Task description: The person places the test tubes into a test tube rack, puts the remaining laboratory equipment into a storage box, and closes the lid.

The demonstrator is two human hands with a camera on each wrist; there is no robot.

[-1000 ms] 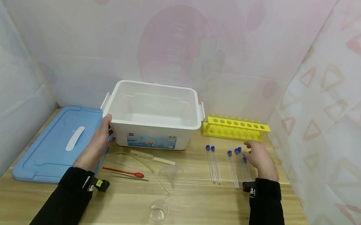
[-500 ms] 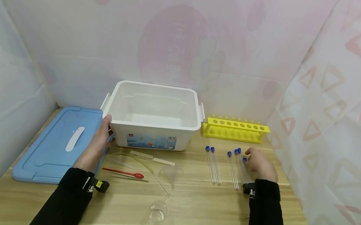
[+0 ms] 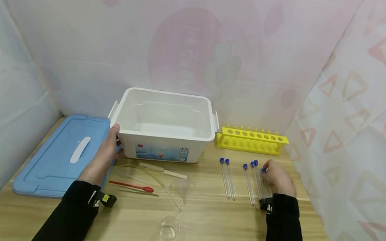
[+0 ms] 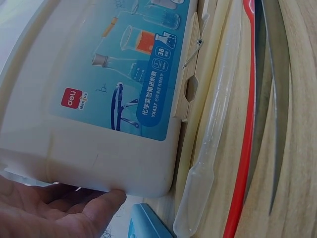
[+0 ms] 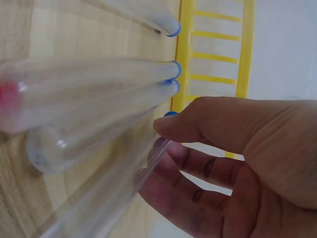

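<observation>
My right hand (image 3: 279,178) pinches a clear test tube (image 5: 111,198) with a blue cap near its capped end, thumb on one side and fingers on the other. Several more blue-capped test tubes (image 3: 248,187) lie on the table to its left. At the far left of the row lies a pair of similar tubes (image 3: 227,182). My left hand (image 3: 102,157) touches the left side of a white plastic storage box (image 3: 165,136), its fingers fairly straight against the wall in the left wrist view. A blue label (image 4: 138,64) covers part of the box's front.
Behind the tubes stands a yellow test tube rack (image 3: 251,146). A blue lid (image 3: 52,159) lies left of the box. In front are a wooden test tube clamp (image 3: 162,169), red spoon (image 3: 147,189), plastic dropper (image 4: 203,178), tweezers (image 4: 277,99), bent tubing (image 3: 170,193), clear funnel (image 3: 183,186) and small beaker (image 3: 169,229).
My right hand has come down slightly and its fingers have closed on the rightmost test tube, whose capped end has shifted a little right. My left hand stays at the box.
</observation>
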